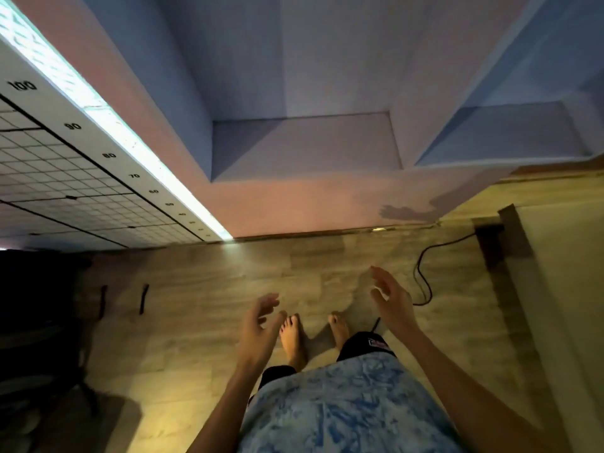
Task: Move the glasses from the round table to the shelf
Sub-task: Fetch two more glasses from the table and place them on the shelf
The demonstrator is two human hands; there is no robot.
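I look down at the floor in front of a built-in wall shelf point(304, 142) with pale blue recesses; a second recess point(503, 132) lies to the right. Nothing stands in the visible parts of either recess. My left hand point(258, 328) hangs low at centre, fingers apart and holding nothing. My right hand point(392, 302) is a little higher and to the right, fingers also spread and holding nothing. No glasses and no round table are in view.
My bare feet point(313, 335) stand on the wood-pattern floor about a step from the wall. A black cable point(425, 273) loops on the floor at right. A gridded measuring board point(81, 178) leans at left. Dark furniture point(36, 322) fills the lower left; a cabinet side point(562, 289) is at right.
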